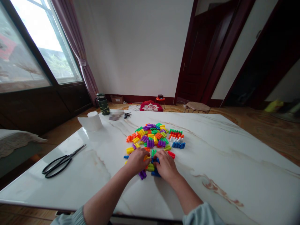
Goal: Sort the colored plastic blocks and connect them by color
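Observation:
Brightly coloured plastic building pieces, such as the purple ones [150, 143], lie in a loose pile at the table's middle. My left hand [138, 158] reaches into its near edge, fingers curled beside yellow and lime pieces; whatever they grip is hidden. Close by, my right hand [166, 163] has its fingers closed around a blue plastic building piece [156, 160]. A red piece [171, 154] lies just beyond that hand. To the pile's right, pieces stand in rows by colour: green [175, 131], red, orange, white [176, 140] and blue [178, 145].
Black-handled scissors [63, 162] lie on the marble-patterned table [222, 150] at left. Farther back are a white paper roll [94, 121], a dark green flask [102, 104], a blurred-out item [116, 115] and a small black tool [127, 115]. A round stool [198, 107] stands beyond.

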`<action>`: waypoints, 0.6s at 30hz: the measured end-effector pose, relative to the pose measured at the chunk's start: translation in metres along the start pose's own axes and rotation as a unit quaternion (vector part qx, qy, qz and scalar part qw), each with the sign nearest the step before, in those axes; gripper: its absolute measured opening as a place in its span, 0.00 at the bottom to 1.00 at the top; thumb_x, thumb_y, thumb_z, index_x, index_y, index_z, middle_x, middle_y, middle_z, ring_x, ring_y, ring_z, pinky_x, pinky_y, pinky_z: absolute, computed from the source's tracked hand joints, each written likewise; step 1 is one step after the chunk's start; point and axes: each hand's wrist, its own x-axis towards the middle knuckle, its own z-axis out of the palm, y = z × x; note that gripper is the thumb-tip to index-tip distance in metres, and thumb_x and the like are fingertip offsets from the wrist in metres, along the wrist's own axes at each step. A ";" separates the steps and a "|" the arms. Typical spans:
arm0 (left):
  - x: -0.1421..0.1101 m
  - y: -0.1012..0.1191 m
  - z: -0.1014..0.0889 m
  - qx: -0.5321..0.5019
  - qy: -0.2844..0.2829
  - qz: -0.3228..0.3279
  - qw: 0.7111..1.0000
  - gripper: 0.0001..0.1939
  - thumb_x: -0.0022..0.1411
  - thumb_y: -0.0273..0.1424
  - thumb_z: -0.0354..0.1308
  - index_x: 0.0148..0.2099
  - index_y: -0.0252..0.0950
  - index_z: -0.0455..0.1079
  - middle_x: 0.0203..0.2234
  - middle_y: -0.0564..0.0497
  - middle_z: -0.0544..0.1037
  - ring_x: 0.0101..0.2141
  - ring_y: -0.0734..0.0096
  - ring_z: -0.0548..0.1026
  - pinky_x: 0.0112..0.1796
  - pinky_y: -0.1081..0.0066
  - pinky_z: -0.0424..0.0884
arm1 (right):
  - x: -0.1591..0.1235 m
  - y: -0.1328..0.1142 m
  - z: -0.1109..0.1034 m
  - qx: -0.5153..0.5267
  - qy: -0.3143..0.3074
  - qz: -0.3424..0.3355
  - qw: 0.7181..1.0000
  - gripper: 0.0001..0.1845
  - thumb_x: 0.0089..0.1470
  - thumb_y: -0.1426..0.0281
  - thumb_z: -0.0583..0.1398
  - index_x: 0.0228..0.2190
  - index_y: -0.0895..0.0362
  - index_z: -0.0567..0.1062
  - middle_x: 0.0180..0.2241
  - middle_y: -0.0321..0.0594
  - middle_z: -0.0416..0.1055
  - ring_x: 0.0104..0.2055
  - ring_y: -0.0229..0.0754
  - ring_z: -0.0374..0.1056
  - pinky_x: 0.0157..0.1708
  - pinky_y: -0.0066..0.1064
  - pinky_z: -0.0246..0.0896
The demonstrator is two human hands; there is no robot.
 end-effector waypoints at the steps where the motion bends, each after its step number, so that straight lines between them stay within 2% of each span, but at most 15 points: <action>1: 0.000 0.000 0.000 0.001 0.001 0.000 1.000 0.10 0.58 0.33 0.58 0.41 0.39 0.78 0.38 0.47 0.80 0.43 0.58 0.75 0.45 0.65 0.69 | 0.000 -0.001 -0.001 -0.004 -0.004 0.002 1.000 0.07 0.53 0.72 0.61 0.36 0.53 0.75 0.40 0.41 0.71 0.48 0.45 0.65 0.48 0.35 0.57; 5: 0.001 -0.001 0.002 0.007 -0.004 -0.006 1.000 0.11 0.58 0.34 0.58 0.41 0.40 0.78 0.37 0.47 0.80 0.43 0.58 0.76 0.44 0.66 0.69 | 0.001 -0.001 -0.002 -0.009 -0.013 0.012 1.000 0.08 0.52 0.70 0.62 0.37 0.53 0.75 0.40 0.41 0.71 0.48 0.46 0.65 0.48 0.35 0.58; 9: 0.002 -0.002 0.003 0.014 -0.006 -0.006 1.000 0.12 0.58 0.34 0.57 0.42 0.41 0.79 0.37 0.48 0.80 0.42 0.59 0.77 0.42 0.68 0.70 | 0.002 0.000 0.001 0.004 -0.015 0.015 1.000 0.16 0.49 0.66 0.65 0.41 0.55 0.74 0.43 0.43 0.71 0.50 0.48 0.65 0.48 0.36 0.58; 13: 0.004 -0.002 0.005 -0.005 -0.007 -0.008 1.000 0.13 0.57 0.32 0.58 0.44 0.41 0.78 0.38 0.49 0.81 0.42 0.61 0.77 0.43 0.68 0.70 | 0.002 0.001 0.004 0.025 -0.005 0.023 0.999 0.23 0.48 0.67 0.66 0.47 0.55 0.72 0.46 0.44 0.71 0.51 0.48 0.66 0.49 0.36 0.59; 18: 0.004 0.000 0.004 -0.065 -0.011 -0.010 0.998 0.20 0.53 0.32 0.61 0.50 0.43 0.75 0.39 0.51 0.81 0.42 0.60 0.78 0.42 0.68 0.71 | 0.004 0.002 0.009 0.073 0.016 0.052 0.996 0.29 0.44 0.70 0.67 0.50 0.56 0.70 0.48 0.45 0.70 0.49 0.48 0.68 0.47 0.35 0.62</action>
